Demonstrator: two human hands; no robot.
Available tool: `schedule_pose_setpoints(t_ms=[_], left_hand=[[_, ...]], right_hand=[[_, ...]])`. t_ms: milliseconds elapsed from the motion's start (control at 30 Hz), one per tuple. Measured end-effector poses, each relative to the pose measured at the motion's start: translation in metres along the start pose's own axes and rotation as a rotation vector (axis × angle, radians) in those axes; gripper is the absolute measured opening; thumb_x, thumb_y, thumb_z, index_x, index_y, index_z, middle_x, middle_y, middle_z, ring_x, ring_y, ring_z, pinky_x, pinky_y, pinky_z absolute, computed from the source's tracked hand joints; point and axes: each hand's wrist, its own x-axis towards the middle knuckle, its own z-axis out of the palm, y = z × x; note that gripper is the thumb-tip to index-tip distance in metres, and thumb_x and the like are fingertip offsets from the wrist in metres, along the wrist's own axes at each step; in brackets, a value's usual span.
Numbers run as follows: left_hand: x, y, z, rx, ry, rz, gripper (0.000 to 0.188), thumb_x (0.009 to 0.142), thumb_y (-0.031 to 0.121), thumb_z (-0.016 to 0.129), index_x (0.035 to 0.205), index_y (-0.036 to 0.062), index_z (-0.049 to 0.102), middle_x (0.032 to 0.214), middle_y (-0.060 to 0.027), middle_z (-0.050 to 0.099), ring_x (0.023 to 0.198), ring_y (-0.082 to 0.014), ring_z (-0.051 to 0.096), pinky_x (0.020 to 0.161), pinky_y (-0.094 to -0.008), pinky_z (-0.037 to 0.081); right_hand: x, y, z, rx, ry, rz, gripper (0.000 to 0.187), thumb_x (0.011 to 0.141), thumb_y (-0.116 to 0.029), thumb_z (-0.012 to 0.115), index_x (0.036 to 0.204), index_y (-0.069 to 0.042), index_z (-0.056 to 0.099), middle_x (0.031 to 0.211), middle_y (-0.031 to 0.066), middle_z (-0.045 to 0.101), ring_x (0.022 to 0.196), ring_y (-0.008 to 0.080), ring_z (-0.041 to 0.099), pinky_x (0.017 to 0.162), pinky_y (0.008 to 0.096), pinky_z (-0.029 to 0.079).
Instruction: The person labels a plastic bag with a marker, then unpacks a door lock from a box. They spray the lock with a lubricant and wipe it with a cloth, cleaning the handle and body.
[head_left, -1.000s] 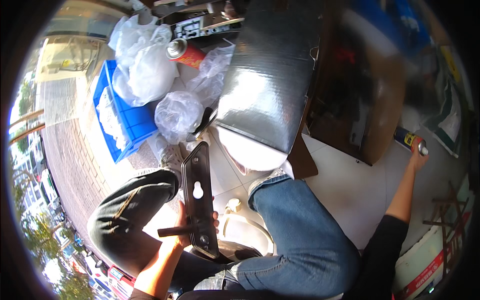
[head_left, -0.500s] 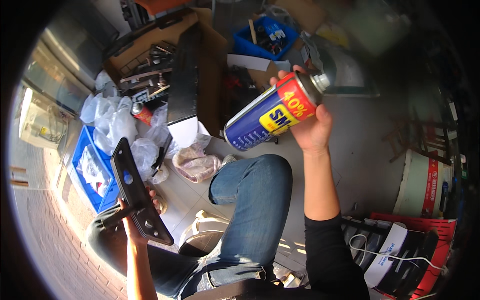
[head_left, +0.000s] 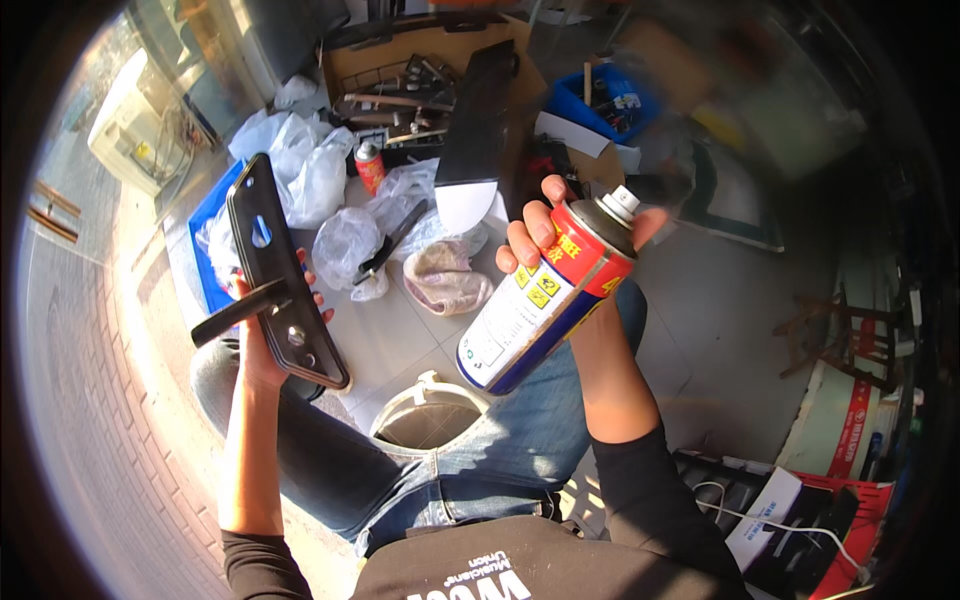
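My left hand [head_left: 257,352] grips a black door handle plate [head_left: 268,205], long and narrow with rounded ends. A black lever [head_left: 225,318] sticks out from its face, with an oval hole above and a keyhole below. Fingertips show past the plate's right edge; the rest of the grip is hidden behind it. In my right hand [head_left: 530,238] is a spray can [head_left: 510,330], red at the top, with white and blue on its body. It leans with its white nozzle [head_left: 621,203] up to the right. My fingers wrap round its upper part, and no finger covers the nozzle.
Beyond my hands, a cardboard box [head_left: 520,60] holds tools and metal parts. Clear plastic bags [head_left: 315,175], a small red can [head_left: 369,168] and a cloth [head_left: 445,278] lie nearer. A white-rimmed stool [head_left: 395,405] stands between my legs. A red crate [head_left: 850,560] sits at lower right.
My right hand has lowered the spray can and turned it, bringing its white printed side into view. My left hand still holds the handle plate. The view has shifted, showing more of my shirt.
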Motion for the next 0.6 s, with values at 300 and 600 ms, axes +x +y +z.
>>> schedule_pose_setpoints(t_ms=[300, 600], left_hand=[[0.032, 0.025, -0.038, -0.027, 0.034, -0.061, 0.08, 0.081, 0.069, 0.034, 0.131, 0.0071, 0.038, 0.112, -0.0131, 0.056, 0.093, -0.0246, 0.059, 0.084, -0.0427, 0.049], [0.038, 0.001, -0.054, -0.281, 0.058, -0.265, 0.079, 0.081, 0.07, 0.033, 0.13, 0.0086, 0.041, 0.106, -0.0139, 0.06, 0.086, -0.0223, 0.063, 0.076, -0.0381, 0.053]], right_hand=[[0.04, 0.037, -0.028, -0.523, 0.269, 0.313, 0.079, 0.076, -0.072, 0.04, 0.109, -0.001, 0.049, 0.094, 0.0162, 0.058, 0.091, 0.0291, 0.061, 0.082, 0.0394, 0.049], [0.088, 0.097, -0.082, -0.985, 0.362, 0.68, 0.037, 0.082, -0.039, 0.049, 0.097, -0.005, 0.053, 0.091, 0.0131, 0.062, 0.086, 0.0161, 0.06, 0.078, 0.0273, 0.048]])
